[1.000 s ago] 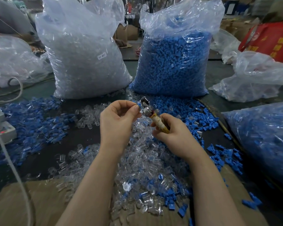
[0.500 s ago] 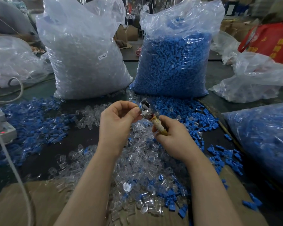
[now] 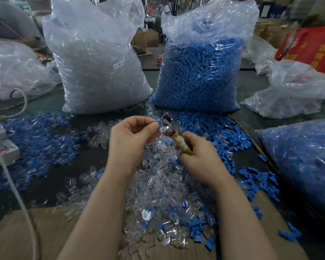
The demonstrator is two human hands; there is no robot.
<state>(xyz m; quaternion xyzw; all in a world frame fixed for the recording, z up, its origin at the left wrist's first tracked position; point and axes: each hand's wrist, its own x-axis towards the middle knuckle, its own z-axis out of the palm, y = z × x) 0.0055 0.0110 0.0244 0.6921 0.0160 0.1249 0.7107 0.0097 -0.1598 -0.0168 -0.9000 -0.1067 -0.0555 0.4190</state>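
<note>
My right hand (image 3: 201,158) grips a small tool (image 3: 174,136) with a yellowish handle and a shiny metal head that points up and left. My left hand (image 3: 131,139) pinches a small blue plastic part (image 3: 158,120) between thumb and forefinger, right against the tool's metal head. Both hands hover above a heap of clear plastic caps (image 3: 158,184) mixed with blue pieces. How the blue part meets the tool is hidden by my fingers.
A tall bag of clear parts (image 3: 98,68) and a tall bag of blue parts (image 3: 199,72) stand behind the hands. Loose blue parts (image 3: 36,139) spread left and right. Another bag of blue parts (image 3: 304,162) lies at right. A white device (image 3: 2,149) with a cable sits far left.
Both hands have stayed almost in place; the tool's head has shifted slightly against the part in my left fingers.
</note>
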